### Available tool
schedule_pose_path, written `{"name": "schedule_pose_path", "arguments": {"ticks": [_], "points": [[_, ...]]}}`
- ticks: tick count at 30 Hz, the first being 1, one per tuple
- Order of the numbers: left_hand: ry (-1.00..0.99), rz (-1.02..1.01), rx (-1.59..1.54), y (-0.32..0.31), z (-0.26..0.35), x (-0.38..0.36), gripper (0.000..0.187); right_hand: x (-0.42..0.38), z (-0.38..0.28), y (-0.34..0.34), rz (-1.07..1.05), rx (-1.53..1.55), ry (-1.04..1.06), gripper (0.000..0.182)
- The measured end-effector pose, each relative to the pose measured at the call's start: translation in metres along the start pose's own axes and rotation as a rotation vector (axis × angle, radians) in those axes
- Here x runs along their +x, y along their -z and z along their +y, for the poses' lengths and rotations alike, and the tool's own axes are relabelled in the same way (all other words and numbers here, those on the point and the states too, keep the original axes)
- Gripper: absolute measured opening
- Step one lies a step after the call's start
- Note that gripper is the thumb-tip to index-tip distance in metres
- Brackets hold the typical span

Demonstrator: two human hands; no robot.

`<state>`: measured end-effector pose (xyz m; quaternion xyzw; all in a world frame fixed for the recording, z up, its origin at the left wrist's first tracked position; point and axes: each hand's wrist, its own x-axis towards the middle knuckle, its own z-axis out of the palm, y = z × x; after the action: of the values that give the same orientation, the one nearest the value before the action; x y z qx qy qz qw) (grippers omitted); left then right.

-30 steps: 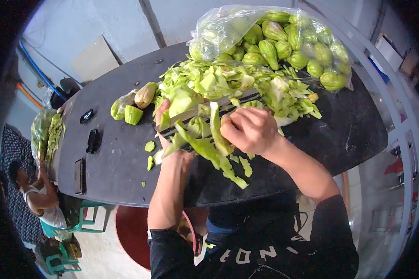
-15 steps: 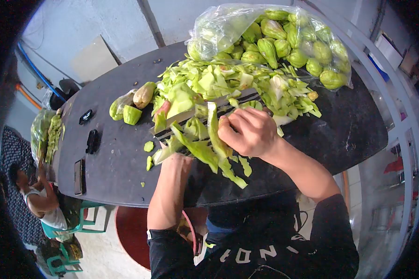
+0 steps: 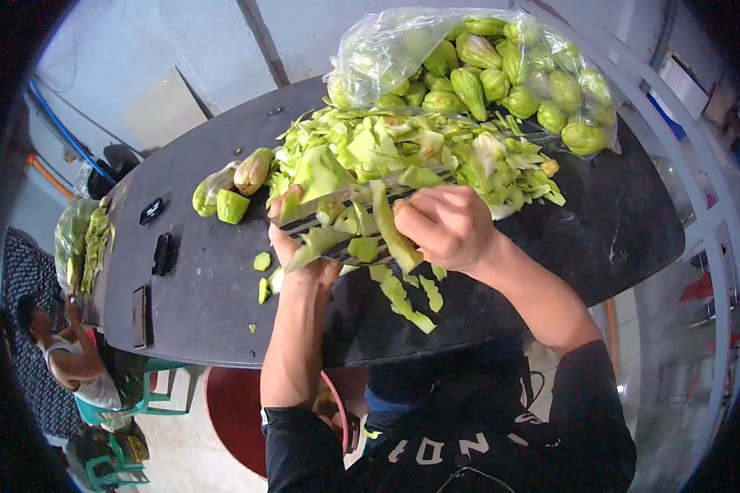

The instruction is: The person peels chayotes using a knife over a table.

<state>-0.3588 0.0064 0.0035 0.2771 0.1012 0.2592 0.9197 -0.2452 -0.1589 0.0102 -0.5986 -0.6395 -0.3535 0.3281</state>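
Note:
My left hand (image 3: 304, 255) is wrapped round the left end of a flat, dark-striped slicer (image 3: 308, 222), which slants over the table. Green peels and slices (image 3: 362, 226) lie across its face. At the slicer's right part, my right hand (image 3: 448, 226) is closed in a fist beside a long hanging green strip (image 3: 393, 230); what its fingers hold, if anything, is hidden. Several peel strips (image 3: 403, 300) dangle or lie below the slicer. Just behind my hands rises a heap of green peels and slices (image 3: 370, 144).
A clear plastic bag of green chayotes (image 3: 477, 74) stands at the back. Two whole chayotes and a cut piece (image 3: 233, 205) lie left of the heap. Dark small objects (image 3: 164, 254) line the table's left (image 3: 197, 304). A seated person (image 3: 82, 361) is at far left.
The slicer has tilted, and more of my left hand's thumb and fingers shows round its left end. My right hand has shifted slightly right, and the peels on the slicer have moved.

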Motion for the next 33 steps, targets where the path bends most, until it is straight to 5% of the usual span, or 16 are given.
{"name": "schedule_pose_path", "arguments": {"ticks": [5, 14, 22, 24, 27, 33], "points": [[-0.033, -0.156, 0.134, 0.001, 0.004, -0.002, 0.051, -0.004, 0.022, -0.008, -0.059, -0.011, -0.185, 0.013], [0.032, -0.126, 0.115, 0.011, 0.002, -0.001, 0.058, 0.001, 0.007, 0.006, -0.044, 0.038, -0.031, 0.014], [0.028, -0.226, 0.202, -0.004, 0.004, -0.004, 0.062, -0.014, 0.036, -0.014, -0.106, -0.059, -0.254, 0.009], [0.044, -0.247, 0.19, -0.006, 0.005, -0.004, 0.062, -0.014, 0.043, -0.013, -0.235, -0.066, -0.484, 0.024], [0.009, -0.29, 0.024, -0.005, 0.002, -0.001, 0.061, -0.014, 0.035, -0.005, -0.222, -0.063, -0.508, 0.024], [-0.036, 0.069, -0.09, -0.005, 0.002, 0.005, 0.057, -0.005, 0.01, -0.007, -0.021, -0.05, -0.098, 0.013]]}}
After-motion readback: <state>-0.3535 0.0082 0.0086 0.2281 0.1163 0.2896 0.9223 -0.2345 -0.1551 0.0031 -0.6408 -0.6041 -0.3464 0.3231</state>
